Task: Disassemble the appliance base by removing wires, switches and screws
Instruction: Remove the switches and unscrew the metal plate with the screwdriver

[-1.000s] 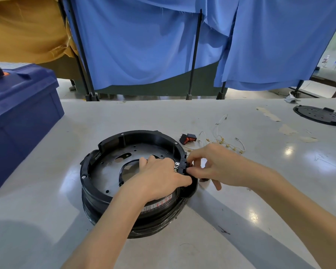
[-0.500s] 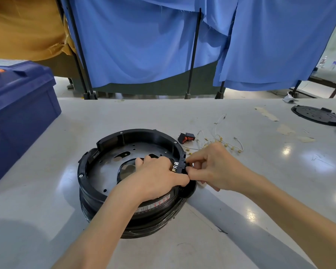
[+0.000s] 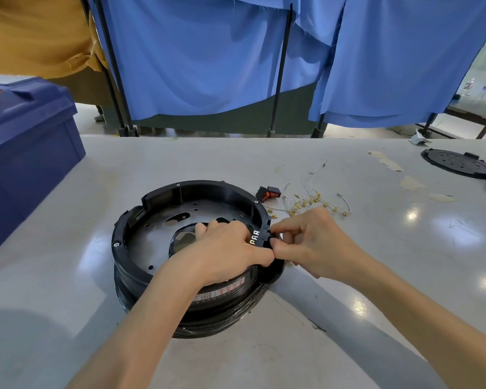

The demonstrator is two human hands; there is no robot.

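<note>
— Fingers of the right hand, how do they stand?
— Forefinger and thumb are bent and pinch the small black terminal block from the outer side of the rim. The other fingers are curled under the palm.
— And the left hand?
— It lies across the appliance base, palm down. Its fingers curl down at the edge of the middle opening in the metal plate. Its thumb touches the same block, close against the right thumb. So this hand grips the base.
— Where is the base?
— On the grey table, directly in front of the person, open side up. The block sits at the right side of its black rim, and three pale metal contacts show on top of it.
— What lies around?
— Just behind the right hand, thin wires with brass ends lie loose on the table. Beside them is a black switch with a red part. Far to the right lies a flat black round cover. At the left stands a dark blue box, and behind the table hang blue curtains.
— Is the block free from the rim?
— I cannot tell.
</note>
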